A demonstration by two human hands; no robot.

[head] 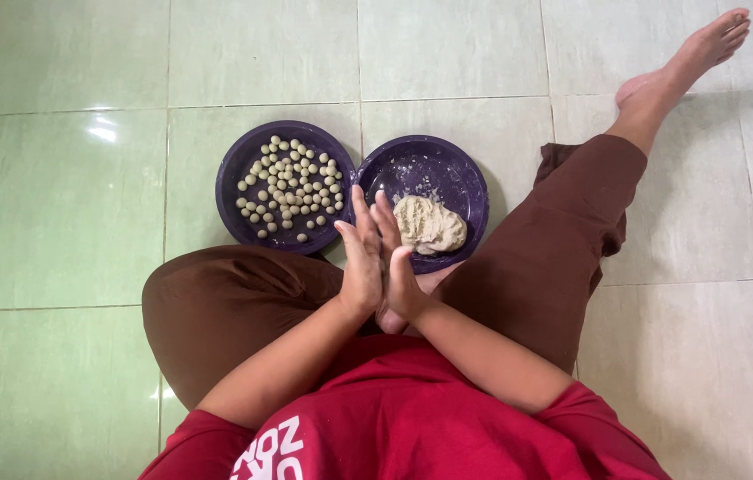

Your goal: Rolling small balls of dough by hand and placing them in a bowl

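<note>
My left hand (360, 262) and my right hand (400, 271) are pressed palm to palm in front of me, fingers straight and pointing away. Whatever lies between the palms is hidden. Just beyond the fingertips stands a dark purple plate (447, 160) holding a lump of pale dough (430, 225). To its left a second dark purple plate (232, 182) carries several small round dough balls (292, 187), spread loosely across it.
I sit on a pale green tiled floor (65, 204) in brown trousers and a red shirt. My left knee (190, 302) is bent under the arms. My right leg (572, 222) stretches to the upper right, ending in a bare foot (687, 58).
</note>
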